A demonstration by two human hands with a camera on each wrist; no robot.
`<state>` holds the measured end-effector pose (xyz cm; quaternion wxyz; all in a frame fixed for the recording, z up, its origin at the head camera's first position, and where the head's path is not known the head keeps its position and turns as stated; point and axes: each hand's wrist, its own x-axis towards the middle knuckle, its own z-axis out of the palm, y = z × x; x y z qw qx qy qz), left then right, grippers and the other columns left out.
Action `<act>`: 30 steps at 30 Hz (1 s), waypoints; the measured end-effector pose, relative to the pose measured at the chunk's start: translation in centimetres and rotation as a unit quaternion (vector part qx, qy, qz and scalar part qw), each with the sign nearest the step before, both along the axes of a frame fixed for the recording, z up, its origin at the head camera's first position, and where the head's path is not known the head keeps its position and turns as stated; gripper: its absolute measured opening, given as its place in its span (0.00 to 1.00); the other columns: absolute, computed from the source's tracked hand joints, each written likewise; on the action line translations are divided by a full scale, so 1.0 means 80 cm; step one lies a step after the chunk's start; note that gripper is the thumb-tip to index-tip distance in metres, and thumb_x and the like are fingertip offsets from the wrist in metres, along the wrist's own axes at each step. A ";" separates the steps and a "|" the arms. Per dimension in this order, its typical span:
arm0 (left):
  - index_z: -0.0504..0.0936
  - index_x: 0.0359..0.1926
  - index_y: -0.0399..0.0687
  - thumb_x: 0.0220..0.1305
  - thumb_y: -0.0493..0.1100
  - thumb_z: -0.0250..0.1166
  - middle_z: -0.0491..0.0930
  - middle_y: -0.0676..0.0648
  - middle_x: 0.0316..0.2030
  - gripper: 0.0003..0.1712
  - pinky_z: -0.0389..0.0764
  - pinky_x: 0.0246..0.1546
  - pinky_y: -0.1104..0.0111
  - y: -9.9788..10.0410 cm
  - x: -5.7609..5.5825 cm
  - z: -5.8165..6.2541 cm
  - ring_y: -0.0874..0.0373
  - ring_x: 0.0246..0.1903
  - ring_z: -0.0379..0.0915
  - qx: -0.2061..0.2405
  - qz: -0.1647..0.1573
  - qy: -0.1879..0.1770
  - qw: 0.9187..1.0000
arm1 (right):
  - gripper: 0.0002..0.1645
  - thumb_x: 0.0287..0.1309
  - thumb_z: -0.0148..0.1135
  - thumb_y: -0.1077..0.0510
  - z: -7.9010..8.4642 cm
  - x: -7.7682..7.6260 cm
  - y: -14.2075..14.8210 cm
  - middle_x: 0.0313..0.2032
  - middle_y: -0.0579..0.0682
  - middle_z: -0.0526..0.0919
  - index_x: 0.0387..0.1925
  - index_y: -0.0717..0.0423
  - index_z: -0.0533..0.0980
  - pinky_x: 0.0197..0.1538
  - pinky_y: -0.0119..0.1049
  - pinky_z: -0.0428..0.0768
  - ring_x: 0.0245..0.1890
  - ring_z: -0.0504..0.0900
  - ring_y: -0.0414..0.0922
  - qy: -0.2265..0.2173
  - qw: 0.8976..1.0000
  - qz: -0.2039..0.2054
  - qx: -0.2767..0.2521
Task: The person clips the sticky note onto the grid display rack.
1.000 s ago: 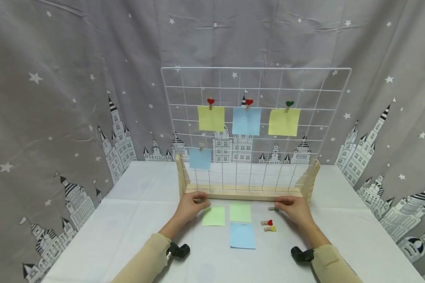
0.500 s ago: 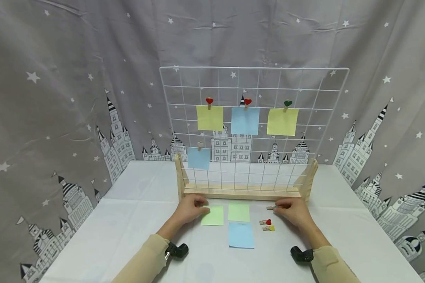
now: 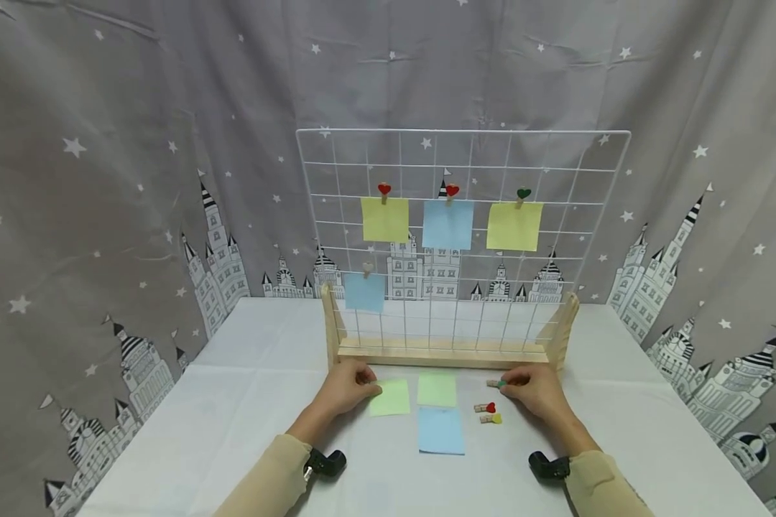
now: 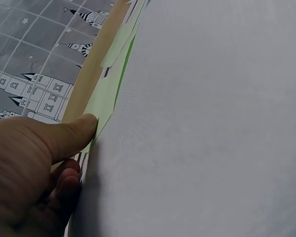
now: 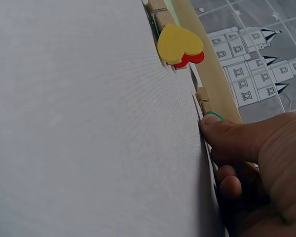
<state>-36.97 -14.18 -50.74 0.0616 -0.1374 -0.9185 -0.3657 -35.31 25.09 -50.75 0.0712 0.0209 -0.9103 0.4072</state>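
My left hand (image 3: 344,391) pinches the left edge of a light green sticky note (image 3: 391,399) on the table; in the left wrist view the thumb (image 4: 84,129) lies over the note's corner. On the other side, my right hand (image 3: 539,393) holds a small wooden clothespin (image 3: 493,383) by its green end, which the thumb (image 5: 219,129) mostly hides in the right wrist view. Between the hands lie a second green note (image 3: 436,390) and a blue note (image 3: 441,432). Clothespins with a red heart (image 3: 490,408) and a yellow heart (image 3: 496,418) lie nearer me.
Behind the hands stands a white wire grid (image 3: 463,131) on a wooden base (image 3: 442,355). Clothespins hold yellow notes (image 3: 385,221) (image 3: 514,227) and a blue note (image 3: 448,225) in its upper row, with another blue note (image 3: 365,293) lower left. A grey curtain (image 3: 136,93) hangs behind.
My right fingers have closed in on the green-ended clothespin, and my left thumb and fingers have drawn together at the green note's edge. The view has tilted slightly.
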 end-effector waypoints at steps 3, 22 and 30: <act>0.87 0.29 0.48 0.56 0.39 0.78 0.80 0.53 0.26 0.06 0.74 0.30 0.67 0.000 0.004 -0.001 0.60 0.27 0.71 0.009 0.011 0.002 1.000 | 0.07 0.51 0.78 0.62 -0.001 -0.001 -0.001 0.33 0.49 0.89 0.35 0.57 0.89 0.39 0.35 0.77 0.34 0.80 0.42 0.000 1.000 0.000 -0.004; 0.87 0.37 0.46 0.64 0.37 0.72 0.84 0.52 0.33 0.01 0.75 0.35 0.67 -0.004 0.004 -0.008 0.62 0.31 0.73 0.056 0.038 0.017 0.998 | 0.05 0.50 0.77 0.65 -0.004 0.000 -0.006 0.35 0.50 0.90 0.30 0.56 0.87 0.42 0.31 0.78 0.37 0.82 0.40 0.016 0.997 -0.016 -0.076; 0.87 0.37 0.47 0.65 0.37 0.71 0.84 0.53 0.34 0.01 0.75 0.37 0.66 -0.005 0.000 -0.010 0.61 0.33 0.74 0.082 0.041 0.002 0.996 | 0.10 0.55 0.73 0.68 -0.001 0.001 -0.008 0.38 0.54 0.89 0.41 0.60 0.87 0.41 0.28 0.78 0.36 0.80 0.40 0.024 0.994 -0.005 -0.106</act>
